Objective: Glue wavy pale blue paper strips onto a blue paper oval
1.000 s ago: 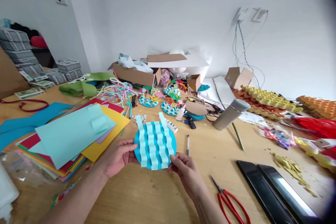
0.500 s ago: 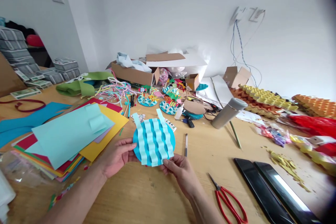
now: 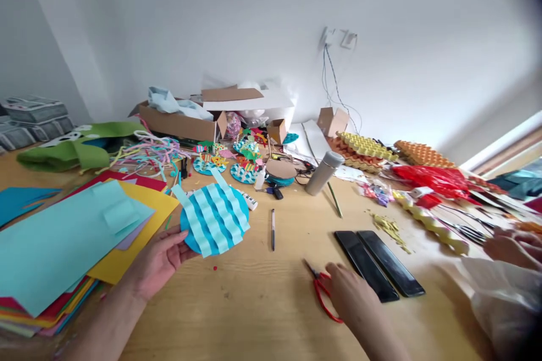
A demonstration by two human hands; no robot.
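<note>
My left hand (image 3: 163, 259) pinches the lower left edge of a round blue paper disc (image 3: 214, 220). Wavy light-blue paper strips run across the disc, and two strip ends stick out past its top edge. Down at the table, my right hand (image 3: 349, 290) has its fingers curled over the handle of red-handled scissors (image 3: 322, 296). The scissors lie with their dark tip pointing away to the left; my hand covers part of the handle and hides my fingertips. A pen (image 3: 273, 230) lies between the disc and the scissors.
Coloured paper sheets (image 3: 68, 237) are piled at left. Two black slabs (image 3: 376, 265) lie right of the scissors. A grey bottle (image 3: 325, 174) stands behind. Decorated discs (image 3: 243, 172) and boxes (image 3: 180, 124) line the back. Another person's hands (image 3: 514, 245) are at far right.
My right hand has let go of the disc and moved right and down onto the scissors. My left hand keeps the disc, now tilted. The view has turned right, bringing another person's hands into sight.
</note>
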